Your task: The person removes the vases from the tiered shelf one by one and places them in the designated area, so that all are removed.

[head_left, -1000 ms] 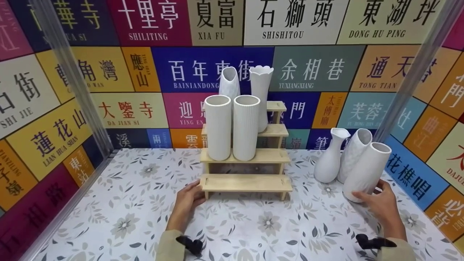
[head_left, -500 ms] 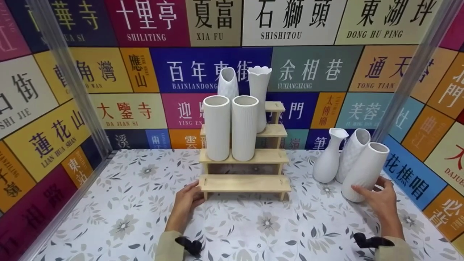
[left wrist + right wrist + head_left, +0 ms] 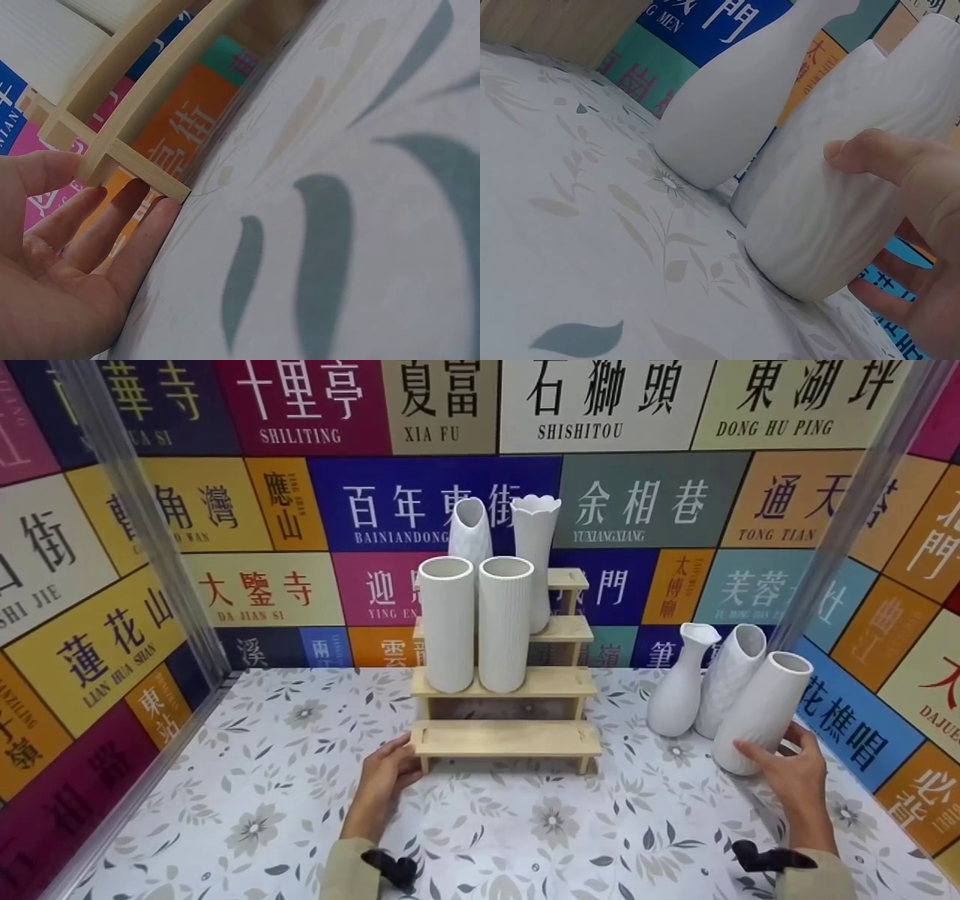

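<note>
Wavy-textured vase (image 3: 763, 712) is gripped low by the right hand (image 3: 796, 771), thumb across its front, fingers behind. Its base is at the worktop (image 3: 300, 802), right side; whether it's lifted can't be told. Just beside it: slant-cut vase (image 3: 729, 682), then narrow-necked vase (image 3: 673, 701). Wooden stand (image 3: 506, 739) is set mid-worktop, bottom step touched at its left end by the left hand (image 3: 387, 769), fingers nearly straight. Left straight vase (image 3: 448, 630) and right straight vase (image 3: 504, 630) are carried on the second step, scalloped vase (image 3: 537, 532) on the third.
</note>
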Demonstrator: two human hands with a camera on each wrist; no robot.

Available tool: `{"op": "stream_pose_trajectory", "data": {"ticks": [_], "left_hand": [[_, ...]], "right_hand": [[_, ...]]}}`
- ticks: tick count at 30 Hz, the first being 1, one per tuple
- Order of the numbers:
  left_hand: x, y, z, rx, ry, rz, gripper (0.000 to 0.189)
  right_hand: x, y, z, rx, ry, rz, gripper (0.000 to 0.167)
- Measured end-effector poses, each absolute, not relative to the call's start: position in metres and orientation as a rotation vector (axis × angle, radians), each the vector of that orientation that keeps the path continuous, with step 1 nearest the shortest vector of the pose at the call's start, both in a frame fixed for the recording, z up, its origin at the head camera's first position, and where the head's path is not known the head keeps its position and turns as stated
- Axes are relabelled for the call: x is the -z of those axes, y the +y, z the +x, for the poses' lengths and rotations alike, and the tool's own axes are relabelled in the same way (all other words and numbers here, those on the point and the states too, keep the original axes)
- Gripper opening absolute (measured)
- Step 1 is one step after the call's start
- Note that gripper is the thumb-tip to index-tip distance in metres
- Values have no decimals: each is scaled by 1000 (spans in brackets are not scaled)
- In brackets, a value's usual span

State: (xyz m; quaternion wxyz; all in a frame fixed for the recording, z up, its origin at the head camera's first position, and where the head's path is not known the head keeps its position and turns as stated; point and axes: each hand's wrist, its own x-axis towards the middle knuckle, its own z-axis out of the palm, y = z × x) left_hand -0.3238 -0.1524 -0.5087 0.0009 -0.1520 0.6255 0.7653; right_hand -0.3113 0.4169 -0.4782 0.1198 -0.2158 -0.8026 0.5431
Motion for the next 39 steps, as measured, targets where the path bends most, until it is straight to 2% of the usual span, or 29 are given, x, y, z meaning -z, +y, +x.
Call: {"op": "stream_pose_trajectory", "data": {"ticks": [12,30,39], "left_hand": [[509,-154,-319,-2442,1958,-345,52],[510,-152,-324,-2422,1975,-452,52],[508,-153,-323,-2411,1992,-426,52]], "right_hand": [[477,416,-311,-1578,-2325,-634,104],[472,422,-311,-1620,-2311,-703,108],[473,422,-310,-1637,-2281,-689,103]]}}
